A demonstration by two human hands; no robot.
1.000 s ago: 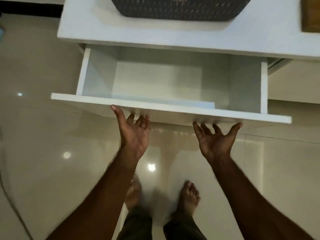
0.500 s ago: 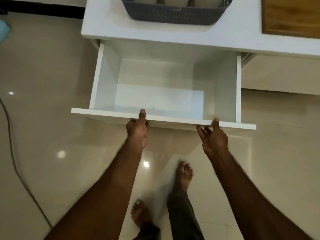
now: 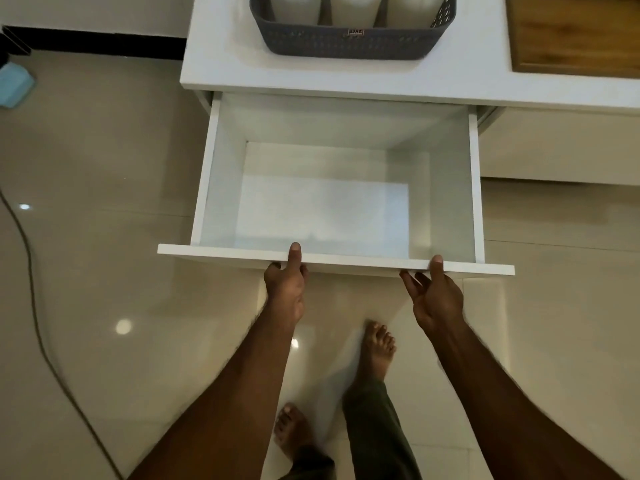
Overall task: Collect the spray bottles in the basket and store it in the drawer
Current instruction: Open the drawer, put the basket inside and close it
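We grip the empty drawer (image 3: 332,206) front, left hand (image 3: 285,289) and right hand (image 3: 437,295); bottles (image 3: 351,8) sit basketed (image 3: 349,41) on the counter (image 3: 225,64); storing remains.

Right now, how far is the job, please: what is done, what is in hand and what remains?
Done: the white bottles stand in the grey basket on the white counter. In hand: the left hand and the right hand grip the front panel of the drawer, which is pulled open and holds nothing. Left: lower the basket into the drawer and push it shut.
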